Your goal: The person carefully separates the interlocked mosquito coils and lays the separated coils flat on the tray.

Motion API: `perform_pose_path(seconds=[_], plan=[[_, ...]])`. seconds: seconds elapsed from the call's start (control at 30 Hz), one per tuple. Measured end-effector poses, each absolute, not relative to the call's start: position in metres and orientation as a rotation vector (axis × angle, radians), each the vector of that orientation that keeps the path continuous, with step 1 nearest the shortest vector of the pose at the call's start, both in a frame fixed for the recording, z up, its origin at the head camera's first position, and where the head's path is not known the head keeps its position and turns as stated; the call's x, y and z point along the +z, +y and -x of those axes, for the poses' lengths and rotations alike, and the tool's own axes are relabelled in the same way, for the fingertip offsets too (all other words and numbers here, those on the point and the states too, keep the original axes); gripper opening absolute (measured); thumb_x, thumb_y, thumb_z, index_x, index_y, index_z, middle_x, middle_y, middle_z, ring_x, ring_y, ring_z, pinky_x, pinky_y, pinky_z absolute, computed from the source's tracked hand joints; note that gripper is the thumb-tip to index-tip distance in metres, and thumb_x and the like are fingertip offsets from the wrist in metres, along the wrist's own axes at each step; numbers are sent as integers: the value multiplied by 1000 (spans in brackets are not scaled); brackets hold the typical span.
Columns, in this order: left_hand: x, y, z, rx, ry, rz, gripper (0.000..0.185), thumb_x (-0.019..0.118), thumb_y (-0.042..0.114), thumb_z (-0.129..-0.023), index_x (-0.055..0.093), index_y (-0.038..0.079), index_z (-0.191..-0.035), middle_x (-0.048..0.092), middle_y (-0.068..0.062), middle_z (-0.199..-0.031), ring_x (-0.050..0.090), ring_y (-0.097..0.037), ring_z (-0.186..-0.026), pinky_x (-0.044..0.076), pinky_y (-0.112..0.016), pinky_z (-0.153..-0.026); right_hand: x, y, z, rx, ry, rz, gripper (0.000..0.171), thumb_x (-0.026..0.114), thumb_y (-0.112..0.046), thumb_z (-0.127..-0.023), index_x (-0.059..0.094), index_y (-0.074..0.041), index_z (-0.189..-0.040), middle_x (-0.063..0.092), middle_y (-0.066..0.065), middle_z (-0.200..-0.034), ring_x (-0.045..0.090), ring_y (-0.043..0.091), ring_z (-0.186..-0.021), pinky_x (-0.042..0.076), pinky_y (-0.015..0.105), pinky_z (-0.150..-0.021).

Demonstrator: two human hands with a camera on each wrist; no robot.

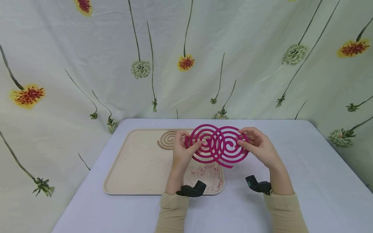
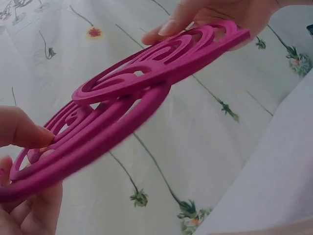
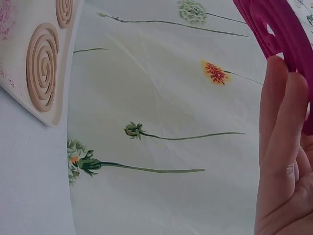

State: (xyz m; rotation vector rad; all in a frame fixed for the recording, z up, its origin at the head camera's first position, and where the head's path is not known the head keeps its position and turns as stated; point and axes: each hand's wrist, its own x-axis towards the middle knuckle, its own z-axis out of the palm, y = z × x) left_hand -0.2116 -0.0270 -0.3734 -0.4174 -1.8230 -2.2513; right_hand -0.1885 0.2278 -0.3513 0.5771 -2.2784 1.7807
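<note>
- Our left hand (image 1: pixel 182 152) pinched the left pink coil (image 1: pixel 204 144), thumb on top and fingers beneath.
- Our right hand (image 1: pixel 259 145) gripped the right pink coil (image 1: pixel 231 145) at its 3 o'clock rim.
- The two coils overlapped, held in the air above the tray's (image 1: pixel 137 168) 2 o'clock corner.
- A beige coil (image 1: pixel 167 139) lay on the tray at 12 o'clock.
- The tray sat on the table (image 1: pixel 306 168).

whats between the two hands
The pink coils, two interlocked spirals: left hand pinches one, right hand the other. Head view shows it best.
</note>
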Motion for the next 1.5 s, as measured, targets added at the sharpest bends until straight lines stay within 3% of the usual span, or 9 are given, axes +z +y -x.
perform_pose_path(seconds=[0.2,0.27,0.4,0.53,0.77,1.03,1.23,1.37,1.5], plan=[[-374,-28,212,-2205,-1913,507,48,69,0,-81,46,2,-123,62,-21,-101,63,-22,-85,56,-34,-76,-353,228,189,1790,-2212,-558,27,65,2,-85,55,3,-110,65,0,-97,68,13,-79,56,28,-70],[-387,-27,221,-2174,-1900,573,50,70,5,-83,49,6,-128,63,-17,-103,63,-23,-90,55,-35,-77,-353,226,190,1809,-2171,-522,25,65,2,-85,57,0,-109,66,-2,-97,68,12,-79,56,28,-70],[-390,-25,222,-2165,-1888,567,45,70,10,-83,53,6,-125,64,-17,-106,63,-26,-92,55,-36,-78,-354,217,192,1880,-2070,-433,27,66,1,-85,57,2,-110,66,3,-100,68,12,-80,55,28,-72],[-375,-24,211,-2241,-1889,419,42,69,4,-83,45,2,-119,65,-19,-108,65,-30,-94,55,-35,-79,-355,211,193,1945,-1957,-378,28,65,1,-86,55,5,-112,65,9,-103,68,11,-83,54,27,-73],[-373,-21,212,-2290,-1785,414,43,66,-3,-84,38,3,-117,62,-21,-110,61,-41,-100,54,-36,-80,-356,201,194,2093,-1788,-315,24,60,7,-87,49,-7,-102,62,0,-101,65,13,-89,54,29,-75],[-374,-16,212,-2281,-1703,479,37,59,-6,-87,42,2,-119,51,-13,-115,57,-29,-108,51,-36,-87,-357,183,195,2269,-1579,-168,26,58,10,-87,41,-10,-95,56,8,-103,63,17,-97,55,31,-74],[-374,-17,212,-2234,-1731,443,34,63,-3,-86,45,0,-114,53,-12,-109,56,-26,-104,52,-31,-85,-357,173,195,2332,-1505,-66,25,59,7,-87,40,-9,-91,54,10,-100,64,17,-94,55,31,-76],[-374,-19,212,-2242,-1749,431,37,65,-4,-84,44,-3,-114,53,-15,-109,57,-24,-99,54,-32,-82,-356,179,194,2306,-1675,-120,30,60,6,-87,38,-10,-101,56,7,-106,64,14,-95,54,30,-78],[-374,-22,213,-2268,-1783,451,46,65,-7,-82,41,-1,-121,52,-20,-113,59,-31,-102,54,-35,-81,-356,193,194,2158,-1984,-282,53,61,3,-87,28,-11,-126,51,14,-121,63,11,-98,54,28,-79]])
